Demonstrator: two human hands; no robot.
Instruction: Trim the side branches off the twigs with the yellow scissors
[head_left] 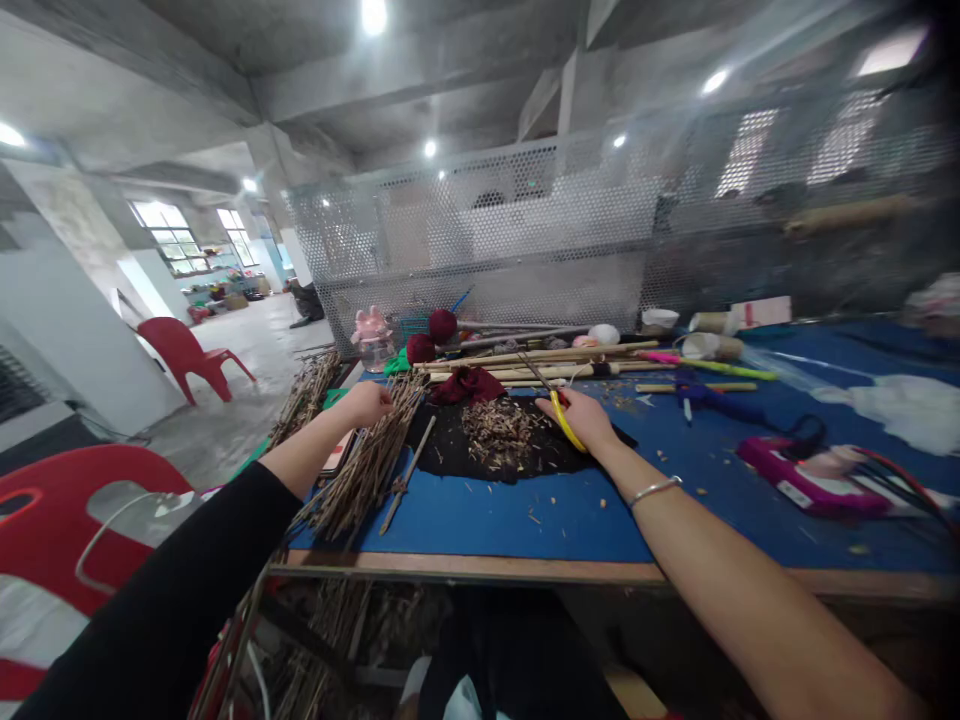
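Observation:
My right hand (585, 418) grips a pair of scissors with yellow handles (562, 422); the dark blades point away and slightly left. Beneath and left of them, a heap of cut twig bits (499, 430) lies on a black cloth (442, 455). My left hand (366, 404) is held over a bundle of thin dry twigs (367, 480), its fingers curled together. Whether anything is between those fingertips I cannot make out. A single cut twig (407, 475) lies on the blue tabletop between the bundle and the cloth.
Dark red yarn balls (442, 325), a pink bear-shaped jar (373, 338) and long bamboo sticks (525, 362) line the back of the table, before a perforated metal screen (480, 220). At right are a magenta device (810, 480) and plastic wrap (911, 410). Red chairs (90, 465) stand left.

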